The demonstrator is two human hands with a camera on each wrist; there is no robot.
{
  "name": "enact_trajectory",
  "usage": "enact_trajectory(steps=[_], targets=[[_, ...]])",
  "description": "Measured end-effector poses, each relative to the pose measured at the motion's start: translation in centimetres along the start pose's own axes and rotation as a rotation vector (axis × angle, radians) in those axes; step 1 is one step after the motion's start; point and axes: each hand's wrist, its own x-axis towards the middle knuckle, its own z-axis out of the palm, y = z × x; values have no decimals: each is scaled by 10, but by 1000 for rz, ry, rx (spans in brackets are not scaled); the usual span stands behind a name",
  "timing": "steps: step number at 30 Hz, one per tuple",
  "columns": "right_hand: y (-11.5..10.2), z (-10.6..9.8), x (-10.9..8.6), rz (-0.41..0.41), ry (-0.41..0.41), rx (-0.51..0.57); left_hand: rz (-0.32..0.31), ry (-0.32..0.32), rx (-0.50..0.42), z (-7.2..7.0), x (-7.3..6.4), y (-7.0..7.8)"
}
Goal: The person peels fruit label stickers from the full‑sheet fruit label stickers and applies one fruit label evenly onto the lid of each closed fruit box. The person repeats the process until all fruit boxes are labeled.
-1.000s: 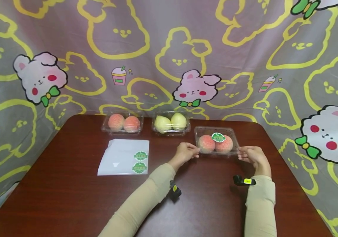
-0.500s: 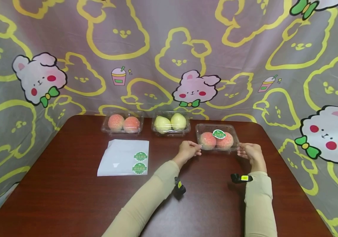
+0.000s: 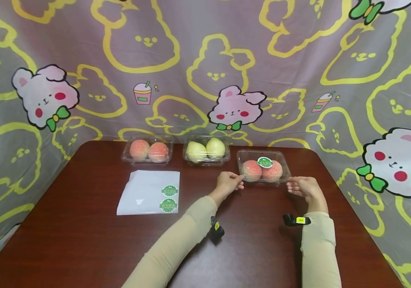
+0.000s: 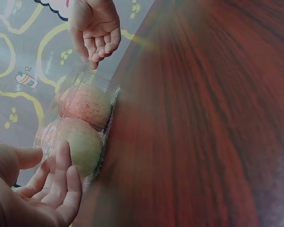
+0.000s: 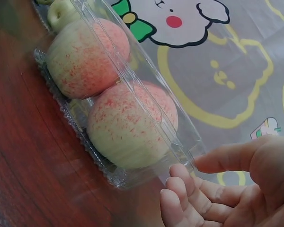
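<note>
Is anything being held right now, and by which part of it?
Yes, the clear box: the right hand pinches its near right corner. The left hand is at its near left corner; whether it grips cannot be told.

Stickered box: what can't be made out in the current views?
Head: text on the sticker; too small.
Head: whether the left hand and right hand pinch the box or only touch it; too small.
Left wrist: the box's near end; partly hidden behind the left hand.
Right wrist: part of the lid; cut off by the top edge.
</note>
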Motion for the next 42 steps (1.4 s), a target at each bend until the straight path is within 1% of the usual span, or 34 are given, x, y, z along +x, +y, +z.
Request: enact_trajectory(steps=[5, 9, 11, 17, 21, 25, 30, 37, 42], targets=[[1, 1, 2, -5, 9, 74, -29, 26, -7, 3, 1, 3], [0, 4, 4, -6, 59, 101, -52, 36, -47, 6, 5, 3], [0, 6, 6, -7, 87, 114, -47, 42, -67, 7, 8, 3], [0, 13, 13, -10, 169, 197, -56, 65, -172, 11, 16, 2], [0, 18, 19, -15, 219, 228, -66, 74, -239, 12, 21, 3], [-1, 22, 26, -8, 262, 245, -59, 52, -271, 13, 25, 3], [-5, 25, 31, -15, 302, 265, -45, 18, -288, 15, 28, 4], [-10, 26, 34, -9, 331, 289, -45, -47, -335, 16, 33, 1], [-10, 24, 36, -2, 347, 310, -24, -88, -363, 17, 33, 0]])
